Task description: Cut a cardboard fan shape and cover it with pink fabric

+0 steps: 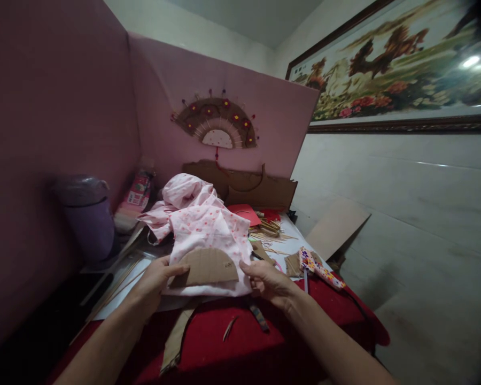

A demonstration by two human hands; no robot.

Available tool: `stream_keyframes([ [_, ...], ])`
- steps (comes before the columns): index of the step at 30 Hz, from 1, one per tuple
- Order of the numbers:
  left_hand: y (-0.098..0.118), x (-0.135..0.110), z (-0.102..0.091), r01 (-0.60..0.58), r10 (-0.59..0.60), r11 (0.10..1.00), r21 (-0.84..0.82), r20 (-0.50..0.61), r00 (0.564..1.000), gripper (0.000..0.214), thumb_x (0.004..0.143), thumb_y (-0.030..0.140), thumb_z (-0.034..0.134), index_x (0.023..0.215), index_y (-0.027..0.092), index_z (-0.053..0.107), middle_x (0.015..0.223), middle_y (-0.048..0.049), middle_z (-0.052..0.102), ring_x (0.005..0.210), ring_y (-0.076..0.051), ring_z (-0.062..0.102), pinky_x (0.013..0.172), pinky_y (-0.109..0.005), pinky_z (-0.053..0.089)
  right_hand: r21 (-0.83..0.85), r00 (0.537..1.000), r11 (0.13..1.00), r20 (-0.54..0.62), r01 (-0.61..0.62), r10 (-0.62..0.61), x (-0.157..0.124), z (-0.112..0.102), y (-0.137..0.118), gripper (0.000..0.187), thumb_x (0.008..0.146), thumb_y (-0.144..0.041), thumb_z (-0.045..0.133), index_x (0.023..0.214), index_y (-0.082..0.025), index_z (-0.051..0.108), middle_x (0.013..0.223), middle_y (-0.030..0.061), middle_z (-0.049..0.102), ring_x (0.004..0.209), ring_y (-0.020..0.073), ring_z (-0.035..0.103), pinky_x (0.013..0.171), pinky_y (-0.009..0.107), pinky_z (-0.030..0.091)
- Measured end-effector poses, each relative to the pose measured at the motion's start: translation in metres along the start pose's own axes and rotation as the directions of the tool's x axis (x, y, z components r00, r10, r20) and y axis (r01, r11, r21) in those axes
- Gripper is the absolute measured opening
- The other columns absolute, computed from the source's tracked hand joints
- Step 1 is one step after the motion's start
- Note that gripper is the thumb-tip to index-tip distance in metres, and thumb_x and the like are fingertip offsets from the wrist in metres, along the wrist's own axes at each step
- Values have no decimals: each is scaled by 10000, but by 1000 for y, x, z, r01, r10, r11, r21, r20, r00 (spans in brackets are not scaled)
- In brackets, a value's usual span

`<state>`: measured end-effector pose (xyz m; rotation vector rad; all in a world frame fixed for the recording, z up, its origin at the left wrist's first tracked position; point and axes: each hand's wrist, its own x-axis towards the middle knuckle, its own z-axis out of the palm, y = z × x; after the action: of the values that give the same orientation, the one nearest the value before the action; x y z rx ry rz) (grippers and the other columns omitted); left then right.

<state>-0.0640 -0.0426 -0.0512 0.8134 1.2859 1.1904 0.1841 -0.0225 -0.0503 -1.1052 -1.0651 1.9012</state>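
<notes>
So the left hand (154, 279) has its thumb on the left end of a cardboard half-round (208, 269), pinching it against the pink dotted cloth (212, 224). The right hand (270, 280) is pinching the cloth's right edge, just beside the cardboard; can't tell if its hidden fingers reach the board. The half-round sits between both hands, curve facing away, on top of the cloth, which bunches up beyond the grip. Nearer than the grip, there's a curved cardboard strip (177, 339) on the red tablecloth (208, 355). Way past the grip, a decorated fan (214, 112) is up on the pink panel (272, 117).
</notes>
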Motion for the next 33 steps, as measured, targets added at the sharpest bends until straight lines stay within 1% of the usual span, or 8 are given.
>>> stream_keyframes([
  [3,1,-2,0,11,-11,1000,6,14,1000,381,460,237,767,801,116,649,645,-42,679,541,-173,592,469,-248,414,-72,999,997,-25,26,-28,4,0,4,422,524,-398,818,765,-103,636,639,27,648,474,85,521,411,179,350],
  [6,4,-6,3,27,-27,1000,-16,31,999,371,455,232,766,788,123,644,632,-35,676,528,-170,589,464,-248,418,-81,992,993,-80,87,-93,2,3,3,390,533,-327,806,817,-96,669,697,46,690,549,116,584,493,197,425],
  [10,8,-10,5,36,-34,999,-38,39,999,351,455,212,760,773,121,641,612,-32,670,510,-165,583,458,-250,424,23,988,988,-11,152,-151,-2,10,-2,302,548,-244,773,796,-101,679,721,57,711,598,143,627,588,224,479],
  [14,8,-11,5,42,-39,998,-53,59,998,328,470,193,743,773,119,637,609,-33,667,500,-160,577,452,-249,422,192,993,978,71,80,-95,0,15,-3,301,666,-305,727,899,-125,662,770,56,720,635,155,656,582,231,487],
  [17,6,-9,3,40,-37,998,-41,70,997,334,485,195,742,791,115,635,620,-39,670,510,-162,579,455,-248,420,265,994,963,68,59,-80,6,17,0,324,704,-327,716,948,-131,633,799,66,723,718,180,678,653,268,512],
  [21,3,-7,1,16,-15,1000,-22,67,998,350,495,206,742,814,109,639,643,-45,675,531,-166,582,466,-251,419,266,993,959,22,102,-112,12,22,5,338,723,-345,706,958,-123,607,797,80,722,763,205,687,694,306,529],
  [26,4,-9,2,-4,6,1000,-23,71,997,308,470,186,734,756,102,653,625,-36,667,541,-154,574,483,-237,404,267,986,951,8,156,-164,16,23,11,376,713,-325,721,1017,-155,578,805,60,723,770,217,692,692,329,540],
  [33,3,-11,1,6,-4,1000,-25,93,996,278,475,164,725,739,101,666,631,-38,671,528,-136,554,475,-225,388,264,983,956,92,128,-156,11,19,12,396,736,-394,698,1037,-165,582,844,68,719,781,216,690,679,319,545],
])
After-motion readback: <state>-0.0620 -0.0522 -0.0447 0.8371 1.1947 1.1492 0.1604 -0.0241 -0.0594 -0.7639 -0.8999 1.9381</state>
